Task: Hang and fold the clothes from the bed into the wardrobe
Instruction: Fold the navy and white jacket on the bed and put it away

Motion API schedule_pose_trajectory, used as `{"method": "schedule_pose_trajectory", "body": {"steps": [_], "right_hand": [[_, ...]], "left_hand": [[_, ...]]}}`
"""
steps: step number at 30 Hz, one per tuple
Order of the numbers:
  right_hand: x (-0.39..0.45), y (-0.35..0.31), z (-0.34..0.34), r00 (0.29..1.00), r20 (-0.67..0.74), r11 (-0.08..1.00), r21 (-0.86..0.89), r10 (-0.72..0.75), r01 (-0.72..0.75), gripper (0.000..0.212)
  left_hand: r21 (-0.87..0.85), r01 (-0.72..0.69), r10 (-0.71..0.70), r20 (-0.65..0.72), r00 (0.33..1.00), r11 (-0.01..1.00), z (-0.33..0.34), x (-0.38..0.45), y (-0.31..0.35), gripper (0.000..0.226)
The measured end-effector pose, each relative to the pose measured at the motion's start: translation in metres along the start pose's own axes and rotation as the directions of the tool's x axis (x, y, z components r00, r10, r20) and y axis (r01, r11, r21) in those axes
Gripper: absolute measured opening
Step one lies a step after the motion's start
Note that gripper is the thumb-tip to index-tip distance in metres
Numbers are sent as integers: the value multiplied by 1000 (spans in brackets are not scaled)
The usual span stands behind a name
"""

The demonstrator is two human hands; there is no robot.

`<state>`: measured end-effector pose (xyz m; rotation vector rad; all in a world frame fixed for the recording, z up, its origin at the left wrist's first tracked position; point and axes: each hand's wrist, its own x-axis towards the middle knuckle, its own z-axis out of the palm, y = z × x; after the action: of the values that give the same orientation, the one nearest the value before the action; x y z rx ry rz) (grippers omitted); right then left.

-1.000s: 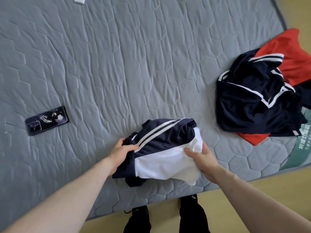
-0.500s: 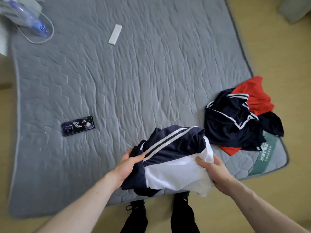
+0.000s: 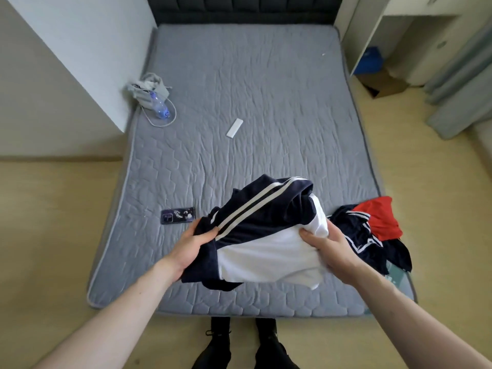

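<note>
Navy-and-white folded garment (image 3: 263,235) sits bundled between my hands above the bed's (image 3: 266,102) near end; my left hand (image 3: 191,245) pinches its dark edge, my right hand (image 3: 328,249) curls round the white side. Beyond lie the clothes pile (image 3: 372,230), phone (image 3: 177,215), bottle (image 3: 159,105).

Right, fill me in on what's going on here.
A person stands at the foot of the bed holding a folded navy and white garment in both hands. The left hand grips its navy edge and the right hand grips the white side. A pile of navy and red clothes lies unfolded on the bed's right corner. A phone, a white remote and a water bottle also lie on the bed.
</note>
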<state>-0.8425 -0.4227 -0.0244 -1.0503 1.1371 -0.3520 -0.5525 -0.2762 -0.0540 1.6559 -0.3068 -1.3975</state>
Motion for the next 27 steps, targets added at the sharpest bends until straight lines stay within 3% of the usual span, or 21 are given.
{"method": "schedule_pose_trajectory", "body": {"steps": [5, 13, 20, 27], "right_hand": [[-19, -84, 18, 980, 148, 989, -43, -133, 140, 31], [-40, -193, 103, 869, 409, 936, -87, -280, 342, 35], [-73, -244, 261, 730, 604, 894, -62, -320, 443, 32], [-125, -251, 455, 600, 735, 893, 15, -314, 449, 32]], "left_hand": [[-22, -156, 154, -90, 984, 987, -13, -64, 61, 30], [-80, -389, 353, -284, 892, 918, -67, -163, 119, 31], [5, -502, 422, -548, 722, 865, -182, -266, 136, 28], [37, -537, 419, -672, 611, 843, -342, -369, 127, 45]]}}
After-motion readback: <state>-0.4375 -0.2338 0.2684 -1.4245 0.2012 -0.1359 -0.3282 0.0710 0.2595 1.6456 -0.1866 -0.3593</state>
